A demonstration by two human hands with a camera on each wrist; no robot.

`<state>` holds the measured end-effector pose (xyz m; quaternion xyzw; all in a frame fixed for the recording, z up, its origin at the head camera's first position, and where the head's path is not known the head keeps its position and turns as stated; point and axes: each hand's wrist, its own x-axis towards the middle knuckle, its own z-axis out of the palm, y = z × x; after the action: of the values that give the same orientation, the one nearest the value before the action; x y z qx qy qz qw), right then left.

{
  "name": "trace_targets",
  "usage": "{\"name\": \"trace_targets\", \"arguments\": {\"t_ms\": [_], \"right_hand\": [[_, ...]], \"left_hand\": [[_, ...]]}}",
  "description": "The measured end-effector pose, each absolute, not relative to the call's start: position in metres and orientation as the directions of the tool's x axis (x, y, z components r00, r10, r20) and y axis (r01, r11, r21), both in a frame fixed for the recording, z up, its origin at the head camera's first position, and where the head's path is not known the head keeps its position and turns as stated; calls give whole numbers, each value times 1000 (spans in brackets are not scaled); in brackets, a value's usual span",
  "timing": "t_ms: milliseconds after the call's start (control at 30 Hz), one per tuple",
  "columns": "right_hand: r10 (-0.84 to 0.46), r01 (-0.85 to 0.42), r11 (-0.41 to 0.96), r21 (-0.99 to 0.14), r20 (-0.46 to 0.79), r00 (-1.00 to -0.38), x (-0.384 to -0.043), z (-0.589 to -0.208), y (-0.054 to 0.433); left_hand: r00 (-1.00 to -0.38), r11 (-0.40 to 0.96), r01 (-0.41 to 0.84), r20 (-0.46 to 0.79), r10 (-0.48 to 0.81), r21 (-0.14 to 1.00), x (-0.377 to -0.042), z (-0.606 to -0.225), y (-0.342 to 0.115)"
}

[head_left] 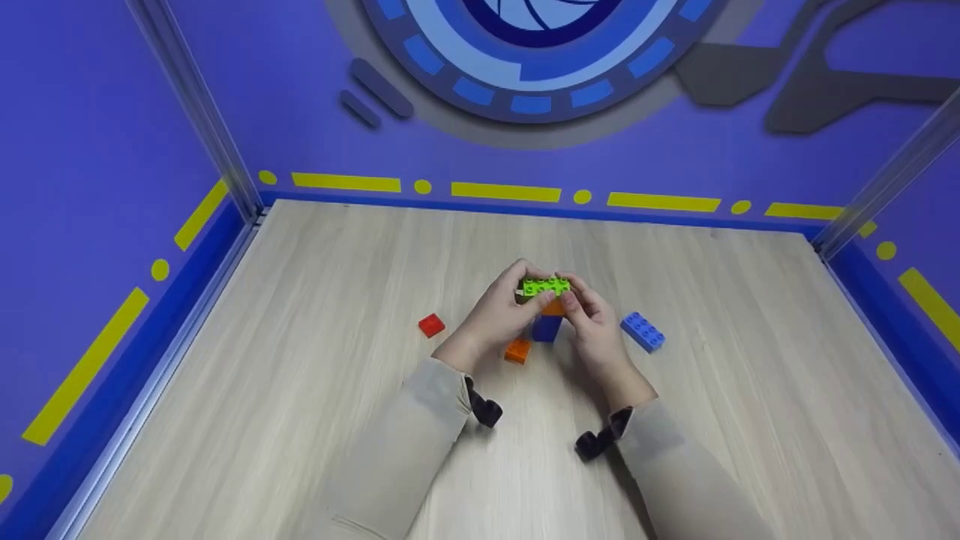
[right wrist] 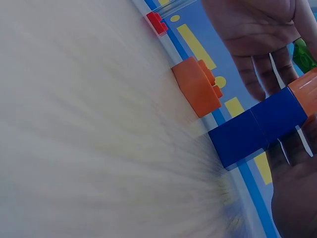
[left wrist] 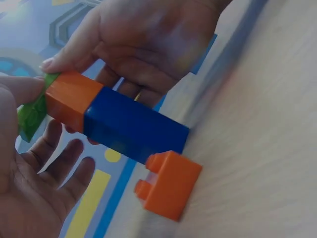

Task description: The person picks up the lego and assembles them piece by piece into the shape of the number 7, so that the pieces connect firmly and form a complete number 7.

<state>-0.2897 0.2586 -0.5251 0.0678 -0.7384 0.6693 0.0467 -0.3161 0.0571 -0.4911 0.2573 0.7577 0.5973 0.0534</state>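
A flat lime-green toy brick (head_left: pixel 546 286) with studs tops an upright stack. Below it are an orange brick (left wrist: pixel 74 99) and dark blue bricks (right wrist: pixel 257 131), whose lower end is at the tabletop. My left hand (head_left: pixel 504 304) pinches the green brick from the left, thumb on the near side. From the right, my right hand (head_left: pixel 598 330) pinches the green brick's other end, its thumb by the orange brick. Its other fingers pass behind the stack in the left wrist view. Close to the stack's foot lies a loose orange brick (head_left: pixel 517 351).
A small red brick (head_left: pixel 431 325) lies left of the hands, and a lighter blue studded brick (head_left: pixel 643 331) lies to their right. The wood-grain table (head_left: pixel 337 300) is bounded by blue panels (head_left: pixel 300 135) at the back and sides.
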Motion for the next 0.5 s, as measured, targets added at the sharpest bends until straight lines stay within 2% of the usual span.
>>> {"name": "trace_targets", "arguments": {"t_ms": [233,500], "right_hand": [[-42,-178,95,-979,175,-984,-288,-525,259],[-65,-226,86,-970,221,-973,-287,-524,254]], "left_hand": [[-883,94,235,173,436,967,-313,-495,59],[-891,100,210,148,430,973,-314,-495,60]]}}
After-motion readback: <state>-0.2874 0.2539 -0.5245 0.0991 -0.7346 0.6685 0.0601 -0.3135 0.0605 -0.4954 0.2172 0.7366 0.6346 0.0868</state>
